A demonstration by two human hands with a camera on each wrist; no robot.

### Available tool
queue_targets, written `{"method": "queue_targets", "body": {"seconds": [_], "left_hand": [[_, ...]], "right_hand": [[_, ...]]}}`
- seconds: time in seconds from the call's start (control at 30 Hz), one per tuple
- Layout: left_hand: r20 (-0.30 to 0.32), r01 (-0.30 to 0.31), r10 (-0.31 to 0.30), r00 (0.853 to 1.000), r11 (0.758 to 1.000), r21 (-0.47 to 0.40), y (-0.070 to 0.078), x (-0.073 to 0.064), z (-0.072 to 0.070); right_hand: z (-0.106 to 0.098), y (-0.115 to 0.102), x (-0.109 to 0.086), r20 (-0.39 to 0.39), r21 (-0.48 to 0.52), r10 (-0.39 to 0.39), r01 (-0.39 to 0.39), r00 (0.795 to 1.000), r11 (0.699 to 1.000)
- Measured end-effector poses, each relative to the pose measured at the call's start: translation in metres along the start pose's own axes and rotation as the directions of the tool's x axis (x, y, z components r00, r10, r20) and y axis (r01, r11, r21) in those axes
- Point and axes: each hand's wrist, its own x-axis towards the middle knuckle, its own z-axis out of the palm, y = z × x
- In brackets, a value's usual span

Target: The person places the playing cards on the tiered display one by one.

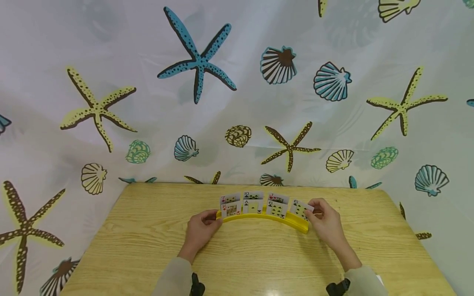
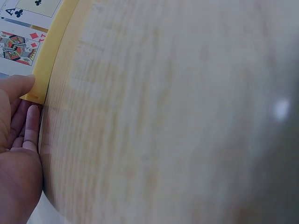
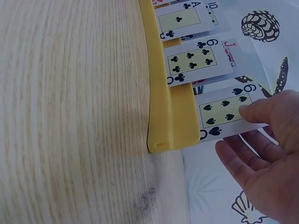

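A curved yellow card holder [image 1: 298, 225] stands on the table with playing cards upright in it. Its front row shows the king of diamonds [image 1: 231, 209], the ace of clubs [image 1: 253, 206] and the six of clubs [image 3: 191, 62]. Behind them rise a red seven [image 1: 230, 199], a ten [image 1: 253, 195] and a red jack [image 1: 278, 198], partly hidden. My left hand [image 1: 200, 231] holds the holder's left end, thumb in front and fingers behind. At the right end, my right hand [image 1: 327, 224] pinches the six of spades [image 3: 225, 110] by its outer edge; the card's lower edge is at the holder's back.
The holder is on a light wooden table [image 1: 148, 218]. A white cloth [image 1: 237, 111] printed with starfish and shells hangs behind the table. A small white item [image 1: 379, 279] shows beside the right sleeve [image 1: 364, 283].
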Motion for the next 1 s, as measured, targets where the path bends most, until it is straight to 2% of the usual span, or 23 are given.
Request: {"method": "queue_targets", "body": {"seconds": [0.3,0.63,1.0], "left_hand": [[-0.005,0.011,-0.011,1.0,1.0,0.009,-0.003,0.002,0.001],[-0.004,0.008,-0.008,1.0,1.0,0.01,-0.003,0.002,0.002],[-0.006,0.008,-0.008,1.0,1.0,0.016,0.001,0.0,0.002]], "right_hand": [[-0.008,0.0,-0.008,0.003,-0.006,-0.027,0.027,1.0,1.0],[-0.038,0.012,-0.031,-0.051,-0.053,-0.055,0.052,0.997,0.997],[-0.069,0.032,-0.055,-0.087,-0.112,0.003,-0.012,0.996,0.994]]}}
